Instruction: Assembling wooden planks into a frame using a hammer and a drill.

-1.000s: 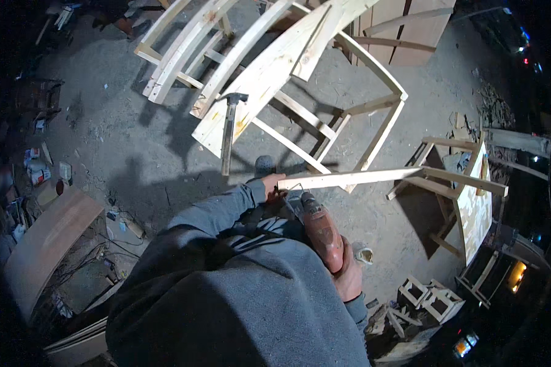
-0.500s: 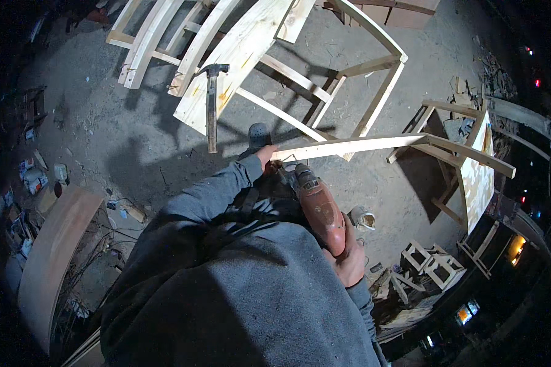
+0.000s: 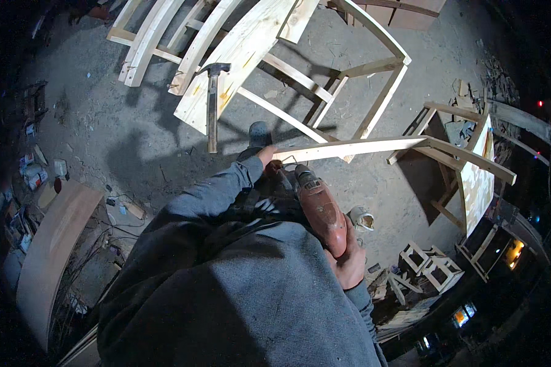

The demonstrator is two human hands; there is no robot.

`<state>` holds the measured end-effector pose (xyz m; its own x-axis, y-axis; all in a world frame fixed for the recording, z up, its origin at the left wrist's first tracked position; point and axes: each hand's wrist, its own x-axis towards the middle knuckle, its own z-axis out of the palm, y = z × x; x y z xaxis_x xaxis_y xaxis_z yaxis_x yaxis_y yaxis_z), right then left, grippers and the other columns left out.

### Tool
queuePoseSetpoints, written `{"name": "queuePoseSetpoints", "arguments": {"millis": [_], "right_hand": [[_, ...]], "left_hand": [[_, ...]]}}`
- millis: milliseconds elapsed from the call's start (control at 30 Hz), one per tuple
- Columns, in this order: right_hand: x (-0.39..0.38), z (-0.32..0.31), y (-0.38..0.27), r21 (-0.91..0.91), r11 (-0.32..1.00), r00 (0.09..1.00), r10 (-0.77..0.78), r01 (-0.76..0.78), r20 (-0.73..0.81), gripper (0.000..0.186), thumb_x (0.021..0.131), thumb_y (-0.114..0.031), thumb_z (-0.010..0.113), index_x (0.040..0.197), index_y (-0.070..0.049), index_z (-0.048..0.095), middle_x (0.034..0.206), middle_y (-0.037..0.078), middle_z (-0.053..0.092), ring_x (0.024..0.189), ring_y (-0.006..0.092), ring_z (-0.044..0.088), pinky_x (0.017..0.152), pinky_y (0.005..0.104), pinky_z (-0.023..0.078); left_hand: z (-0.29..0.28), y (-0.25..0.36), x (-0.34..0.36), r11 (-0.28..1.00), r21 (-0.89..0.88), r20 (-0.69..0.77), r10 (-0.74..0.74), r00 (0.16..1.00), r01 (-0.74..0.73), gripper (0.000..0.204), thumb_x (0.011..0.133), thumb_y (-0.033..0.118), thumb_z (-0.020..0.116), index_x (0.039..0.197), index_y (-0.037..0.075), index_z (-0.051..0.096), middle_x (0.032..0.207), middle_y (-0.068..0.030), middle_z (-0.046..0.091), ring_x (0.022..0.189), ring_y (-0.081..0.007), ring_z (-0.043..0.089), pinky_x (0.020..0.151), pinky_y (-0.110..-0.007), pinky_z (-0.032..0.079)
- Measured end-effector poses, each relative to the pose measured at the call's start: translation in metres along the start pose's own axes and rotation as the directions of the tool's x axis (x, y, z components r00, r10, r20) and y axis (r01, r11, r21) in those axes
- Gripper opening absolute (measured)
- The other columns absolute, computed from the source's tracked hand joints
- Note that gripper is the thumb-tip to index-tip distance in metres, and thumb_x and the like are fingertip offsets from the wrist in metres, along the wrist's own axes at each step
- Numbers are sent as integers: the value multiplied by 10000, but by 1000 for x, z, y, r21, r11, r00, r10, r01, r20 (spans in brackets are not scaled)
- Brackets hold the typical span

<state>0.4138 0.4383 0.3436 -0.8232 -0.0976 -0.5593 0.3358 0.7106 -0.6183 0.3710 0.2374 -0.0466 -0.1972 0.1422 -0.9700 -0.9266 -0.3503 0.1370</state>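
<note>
My right hand [image 3: 350,264] is wrapped round the rear of a red power drill [image 3: 322,211], close to my body. The drill's chuck points forward, toward the underside of a pale wooden strip [image 3: 349,147] near its left end. A thin bent metal piece shows between chuck and wood; I cannot tell whether it touches either. At that left end, my left hand [image 3: 267,155] is closed on the wooden strip, its fingers partly hidden. The strip runs right to join another wooden piece [image 3: 471,160]. A claw hammer [image 3: 212,107] rests with its head on a wide pale board [image 3: 242,52].
Slatted wooden frames with curved rails [image 3: 147,46] stand ahead. A frame with a pale panel [image 3: 476,177] stands at the right, above small wooden frames [image 3: 433,269]. A white bucket [image 3: 362,218] sits near my right hand. A curved brown panel [image 3: 58,251] lies at the left, beside cables.
</note>
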Motion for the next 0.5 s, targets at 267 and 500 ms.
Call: {"name": "queuePoseSetpoints", "arguments": {"millis": [267,500], "right_hand": [[16,-6,-14,-105,994,999,34,-32,15,836,709,-215,729,1428,-43,338,924,280,658,814,453,658,701,475,554],[27,-7,-28,-175,980,993,102,-90,64,817,720,-236,744,1405,-57,337,930,282,655,800,463,649,699,505,541]], "left_hand": [[-11,-11,20,995,101,218,-39,975,18,511,1004,434,314,1187,8,530,874,-192,636,639,-291,608,572,-417,492],[-9,-13,28,966,-45,214,-240,947,254,533,1036,390,270,1188,-42,543,898,-219,662,675,-313,638,672,-430,542]]}}
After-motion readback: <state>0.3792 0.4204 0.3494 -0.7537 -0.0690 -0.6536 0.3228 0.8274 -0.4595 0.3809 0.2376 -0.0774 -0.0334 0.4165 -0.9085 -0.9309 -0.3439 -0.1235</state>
